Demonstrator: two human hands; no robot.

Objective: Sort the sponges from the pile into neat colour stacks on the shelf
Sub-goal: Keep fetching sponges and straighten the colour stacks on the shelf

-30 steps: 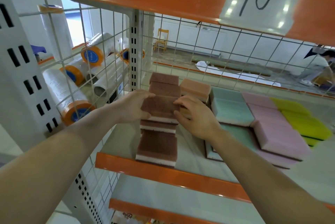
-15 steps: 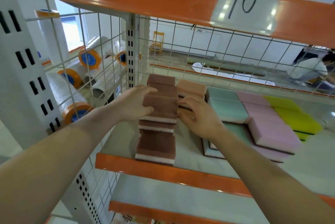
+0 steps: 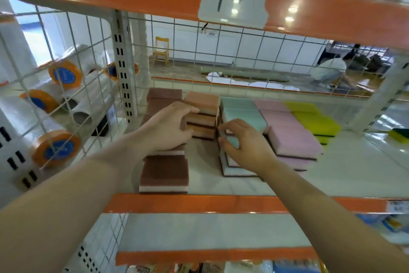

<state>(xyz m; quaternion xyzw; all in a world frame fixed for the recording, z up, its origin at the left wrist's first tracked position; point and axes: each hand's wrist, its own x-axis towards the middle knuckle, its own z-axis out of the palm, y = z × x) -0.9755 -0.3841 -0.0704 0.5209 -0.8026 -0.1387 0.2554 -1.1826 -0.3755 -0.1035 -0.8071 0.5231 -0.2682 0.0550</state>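
Left hand (image 3: 168,128), centre frame, lies curled over the brown sponges (image 3: 164,171), steadying that stack | right hand (image 3: 245,143) pinches a teal sponge (image 3: 232,141), likely squaring its edge | pink sponges (image 3: 292,137) and yellow sponges (image 3: 314,121) sit sorted at right on the shelf (image 3: 199,203)

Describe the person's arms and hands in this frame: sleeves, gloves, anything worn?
Both forearms are bare up to the frame edge, with no sleeves in view. The left hand and right hand are ungloved. No watch, ring, wristband or marking shows on either.
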